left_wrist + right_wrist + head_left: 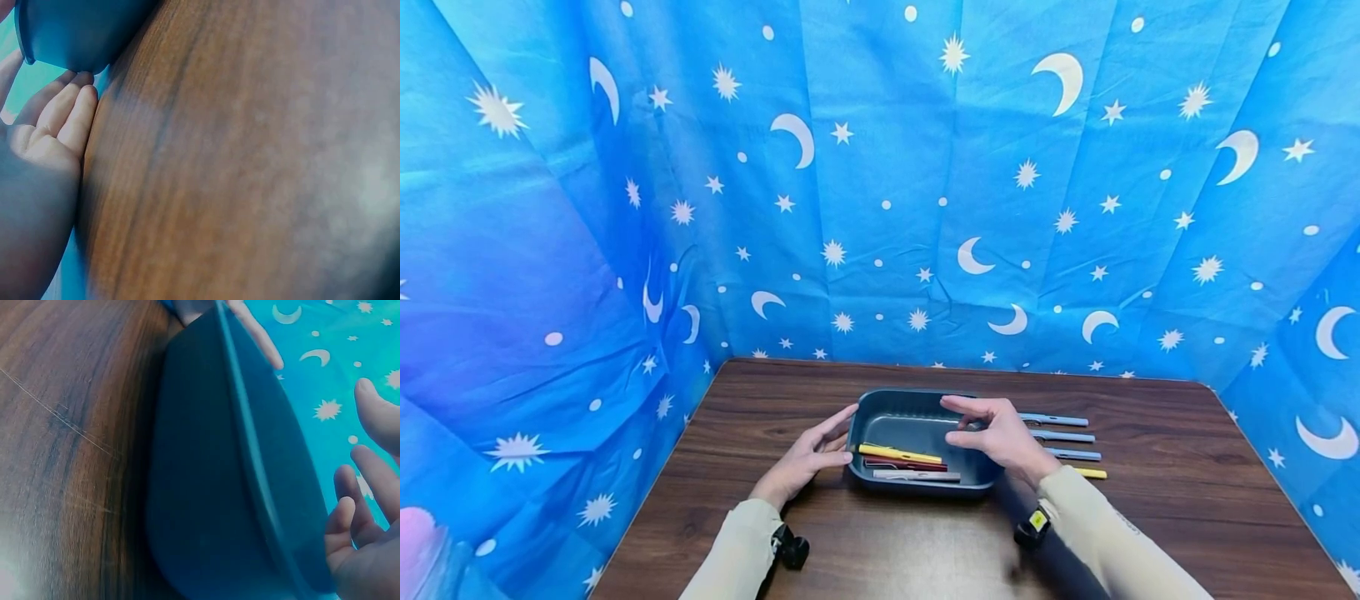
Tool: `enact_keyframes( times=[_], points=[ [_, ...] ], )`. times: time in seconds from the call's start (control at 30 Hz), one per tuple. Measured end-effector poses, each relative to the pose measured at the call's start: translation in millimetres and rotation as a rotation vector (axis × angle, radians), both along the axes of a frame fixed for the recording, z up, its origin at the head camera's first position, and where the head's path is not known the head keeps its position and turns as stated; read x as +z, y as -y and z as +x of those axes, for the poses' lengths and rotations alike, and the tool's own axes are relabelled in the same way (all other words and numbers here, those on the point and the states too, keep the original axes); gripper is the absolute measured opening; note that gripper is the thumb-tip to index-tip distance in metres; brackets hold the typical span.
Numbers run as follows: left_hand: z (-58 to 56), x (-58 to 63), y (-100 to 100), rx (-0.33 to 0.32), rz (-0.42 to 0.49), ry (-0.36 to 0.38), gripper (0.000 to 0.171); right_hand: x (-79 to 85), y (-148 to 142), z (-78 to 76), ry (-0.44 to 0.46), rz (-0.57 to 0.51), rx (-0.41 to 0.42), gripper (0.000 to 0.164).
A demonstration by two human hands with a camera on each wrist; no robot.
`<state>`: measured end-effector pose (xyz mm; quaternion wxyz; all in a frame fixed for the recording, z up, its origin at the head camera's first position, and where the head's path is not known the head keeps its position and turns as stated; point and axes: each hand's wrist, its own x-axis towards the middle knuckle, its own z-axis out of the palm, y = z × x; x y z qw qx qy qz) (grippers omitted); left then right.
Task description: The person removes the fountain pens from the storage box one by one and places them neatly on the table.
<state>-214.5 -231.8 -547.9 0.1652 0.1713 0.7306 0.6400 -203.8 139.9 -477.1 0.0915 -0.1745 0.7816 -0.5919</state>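
Observation:
A dark rectangular tray (917, 492) stands on the table with a yellow pen (898, 454), a dark red pen (925, 467) and a pale grey pen (917, 476) lying in its front left part. My left hand (801, 462) touches the tray's left end with extended fingers, the thumb near the rim. In the left wrist view, the fingertips (87, 94) meet the tray's outer wall. Above the tray's right end is my right hand (1003, 437), thumb and index finger apart and nothing between them. The right wrist view shows its fingers (372, 469) loosely bent beside the rim.
Right of the tray lie three blue pens (1063, 437) in a row and another yellow pen (1092, 473), partly hidden by my right hand and sleeve. A blue cloth (880, 233) with moons and stars hangs behind the wooden table (1187, 483).

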Motion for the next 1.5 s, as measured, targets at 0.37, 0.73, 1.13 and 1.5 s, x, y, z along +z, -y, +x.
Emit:
enact_keyframes(
  times=[0.37, 0.73, 1.13, 1.5],
  points=[
    [-1.5, 0.6, -1, 0.010, -0.023, -0.009, 0.070, -7.0, 25, -5.4, -0.032, 0.149, 0.064, 0.050],
    [1.7, -0.6, 1, -0.012, -0.001, -0.013, 0.070, -18.6, 37, -11.5, -0.072, 0.245, 0.126, 0.051],
    [0.4, 0.4, 0, -0.007, -0.008, -0.013, 0.070, -25.9, 44, -16.3, -0.069, 0.352, 0.108, 0.045],
    [0.7, -1.3, 1, -0.003, -0.016, -0.013, 0.070, -30.3, 46, -16.7, -0.067, 0.391, 0.070, 0.039]
  ],
)
